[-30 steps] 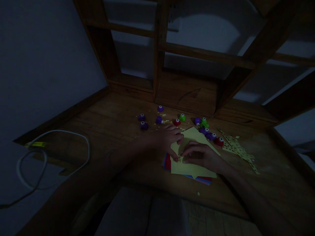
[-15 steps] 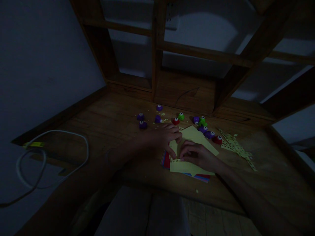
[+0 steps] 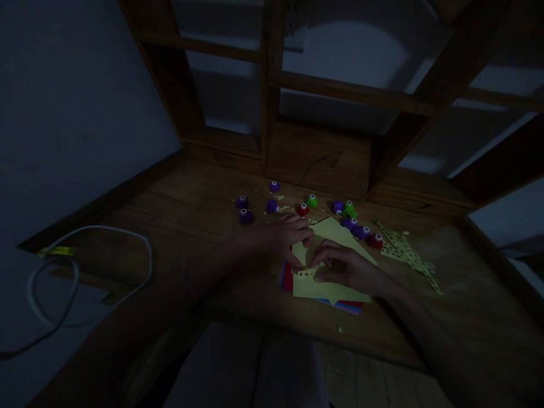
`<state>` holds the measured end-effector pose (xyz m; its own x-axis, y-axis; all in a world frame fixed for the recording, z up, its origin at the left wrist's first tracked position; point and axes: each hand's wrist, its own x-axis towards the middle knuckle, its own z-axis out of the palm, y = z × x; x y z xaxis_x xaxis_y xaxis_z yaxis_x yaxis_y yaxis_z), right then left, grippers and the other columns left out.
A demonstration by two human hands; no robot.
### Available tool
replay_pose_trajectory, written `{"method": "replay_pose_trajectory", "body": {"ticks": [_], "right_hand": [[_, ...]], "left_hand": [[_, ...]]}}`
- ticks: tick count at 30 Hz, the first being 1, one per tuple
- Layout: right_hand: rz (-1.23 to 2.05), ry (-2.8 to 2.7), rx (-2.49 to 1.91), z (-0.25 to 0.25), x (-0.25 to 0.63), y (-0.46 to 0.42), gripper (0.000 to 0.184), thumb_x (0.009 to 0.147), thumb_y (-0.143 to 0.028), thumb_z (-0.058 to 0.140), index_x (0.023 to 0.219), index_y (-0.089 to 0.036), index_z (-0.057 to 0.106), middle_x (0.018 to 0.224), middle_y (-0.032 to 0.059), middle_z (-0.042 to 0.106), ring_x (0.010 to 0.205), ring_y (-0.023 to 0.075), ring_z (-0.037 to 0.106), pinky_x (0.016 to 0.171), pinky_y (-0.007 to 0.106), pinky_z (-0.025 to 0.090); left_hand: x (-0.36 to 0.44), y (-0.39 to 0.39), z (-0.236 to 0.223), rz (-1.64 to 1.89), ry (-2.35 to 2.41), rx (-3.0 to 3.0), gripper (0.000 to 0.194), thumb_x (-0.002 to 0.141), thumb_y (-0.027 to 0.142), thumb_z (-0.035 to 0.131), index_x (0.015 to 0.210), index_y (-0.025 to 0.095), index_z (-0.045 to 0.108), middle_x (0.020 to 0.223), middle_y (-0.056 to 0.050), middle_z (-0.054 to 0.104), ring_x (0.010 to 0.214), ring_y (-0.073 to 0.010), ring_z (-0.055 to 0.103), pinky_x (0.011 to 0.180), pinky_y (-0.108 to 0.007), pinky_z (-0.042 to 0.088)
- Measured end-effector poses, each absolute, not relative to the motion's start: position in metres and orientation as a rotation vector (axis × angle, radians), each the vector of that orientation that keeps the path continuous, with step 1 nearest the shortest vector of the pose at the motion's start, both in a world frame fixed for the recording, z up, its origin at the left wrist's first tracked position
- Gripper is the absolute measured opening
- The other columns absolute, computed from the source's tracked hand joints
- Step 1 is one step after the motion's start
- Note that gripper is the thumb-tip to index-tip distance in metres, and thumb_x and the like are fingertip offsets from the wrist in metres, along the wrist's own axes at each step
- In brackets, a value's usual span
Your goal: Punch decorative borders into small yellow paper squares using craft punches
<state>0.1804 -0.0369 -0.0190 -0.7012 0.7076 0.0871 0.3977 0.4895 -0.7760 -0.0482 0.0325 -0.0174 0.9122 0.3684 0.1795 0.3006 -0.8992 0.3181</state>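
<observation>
A yellow sheet of paper (image 3: pixel 331 235) lies on top of a stack of coloured paper (image 3: pixel 288 279) near the table's front edge. On it rests a small yellow strip with punched holes (image 3: pixel 306 272). My left hand (image 3: pixel 291 238) lies over the sheet's left side, fingers curved and apart, its thumb by the strip's upper edge. Just right of the strip is my right hand (image 3: pixel 342 265), with thumb and index finger parted and no object visible between them. Dim light hides fine detail at the fingertips.
Small craft punches in purple (image 3: pixel 246 216), red (image 3: pixel 303 209) and green (image 3: pixel 312 201) stand behind the paper. Punched yellow strips (image 3: pixel 408 255) are piled at right. Tiny paper cutouts (image 3: pixel 280 198) are scattered about. A white cable (image 3: pixel 147 243) loops at left; wooden shelving (image 3: pixel 323 158) rises behind.
My right thumb and index finger have parted near the punched strip, which now shows more plainly. My left hand stays in place on the paper. The view has shifted slightly.
</observation>
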Motion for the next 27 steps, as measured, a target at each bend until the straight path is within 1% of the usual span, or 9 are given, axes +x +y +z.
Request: {"method": "replay_pose_trajectory", "body": {"ticks": [5, 8, 11, 15, 19, 21, 24, 27], "right_hand": [[1.115, -2.319, -0.856, -0.018, 0.174, -0.039, 0.017, 0.082, -0.034, 0.066, 0.092, -0.021, 0.066, 0.098, 0.0049, 0.058, 0.098, 0.0180, 0.053, 0.084, 0.031, 0.043], [1.093, -2.312, -0.853, -0.019, 0.171, -0.040, 0.015, 0.084, -0.034, 0.063, 0.087, -0.020, 0.067, 0.095, 0.0056, 0.058, 0.100, 0.0187, 0.053, 0.086, 0.032, 0.043], [1.072, -2.319, -0.859, -0.020, 0.171, -0.040, 0.015, 0.085, -0.033, 0.061, 0.087, -0.020, 0.067, 0.095, 0.0057, 0.058, 0.100, 0.0188, 0.053, 0.086, 0.032, 0.043], [1.074, -2.330, -0.853, -0.022, 0.172, -0.039, 0.016, 0.086, -0.034, 0.060, 0.088, -0.020, 0.067, 0.093, 0.0055, 0.058, 0.095, 0.0179, 0.054, 0.083, 0.032, 0.044], [1.104, -2.331, -0.855, -0.023, 0.175, -0.038, 0.017, 0.084, -0.036, 0.062, 0.086, -0.020, 0.067, 0.091, 0.0042, 0.058, 0.088, 0.0165, 0.054, 0.077, 0.030, 0.044], [1.116, -2.323, -0.894, -0.023, 0.178, -0.037, 0.019, 0.082, -0.037, 0.064, 0.092, -0.021, 0.067, 0.091, 0.0031, 0.058, 0.083, 0.0153, 0.053, 0.072, 0.028, 0.044], [1.110, -2.314, -0.948, -0.021, 0.182, -0.036, 0.028, 0.079, -0.038, 0.067, 0.103, -0.024, 0.064, 0.093, 0.0015, 0.056, 0.075, 0.0134, 0.049, 0.066, 0.026, 0.042], [1.120, -2.339, -0.937, -0.018, 0.182, -0.035, 0.026, 0.080, -0.037, 0.066, 0.103, -0.025, 0.064, 0.097, 0.0017, 0.055, 0.075, 0.0125, 0.049, 0.066, 0.026, 0.042]], "left_hand": [[-0.048, 0.034, -0.019, 0.342, 0.498, 2.801, 0.044, 0.068, 0.056, 0.066, 0.089, 0.019, 0.054, 0.098, -0.004, 0.051, 0.099, -0.0231, 0.042, 0.088, -0.031, 0.031], [-0.048, 0.034, -0.020, 0.353, 0.490, 2.796, 0.047, 0.067, 0.058, 0.067, 0.089, 0.019, 0.054, 0.098, -0.005, 0.051, 0.098, -0.0233, 0.042, 0.087, -0.031, 0.032], [-0.048, 0.035, -0.021, 0.349, 0.490, 2.785, 0.049, 0.067, 0.061, 0.066, 0.090, 0.019, 0.053, 0.099, -0.005, 0.050, 0.099, -0.0235, 0.042, 0.086, -0.031, 0.032], [-0.049, 0.035, -0.020, 0.333, 0.477, 2.764, 0.049, 0.067, 0.061, 0.066, 0.089, 0.019, 0.053, 0.098, -0.004, 0.050, 0.099, -0.0231, 0.042, 0.086, -0.031, 0.032], [-0.049, 0.034, -0.018, 0.336, 0.478, 2.761, 0.052, 0.066, 0.063, 0.065, 0.089, 0.019, 0.053, 0.100, -0.005, 0.050, 0.102, -0.0245, 0.041, 0.089, -0.032, 0.031], [-0.049, 0.033, -0.017, 0.333, 0.476, 2.765, 0.051, 0.067, 0.062, 0.065, 0.090, 0.019, 0.053, 0.101, -0.006, 0.050, 0.104, -0.0249, 0.040, 0.089, -0.032, 0.030], [-0.049, 0.033, -0.016, 0.327, 0.470, 2.767, 0.046, 0.069, 0.058, 0.066, 0.091, 0.019, 0.054, 0.103, -0.006, 0.050, 0.103, -0.0242, 0.041, 0.090, -0.032, 0.030], [-0.048, 0.032, -0.015, 0.316, 0.493, 2.760, 0.048, 0.067, 0.059, 0.067, 0.091, 0.019, 0.054, 0.101, -0.005, 0.050, 0.102, -0.0238, 0.042, 0.088, -0.031, 0.031]]}}
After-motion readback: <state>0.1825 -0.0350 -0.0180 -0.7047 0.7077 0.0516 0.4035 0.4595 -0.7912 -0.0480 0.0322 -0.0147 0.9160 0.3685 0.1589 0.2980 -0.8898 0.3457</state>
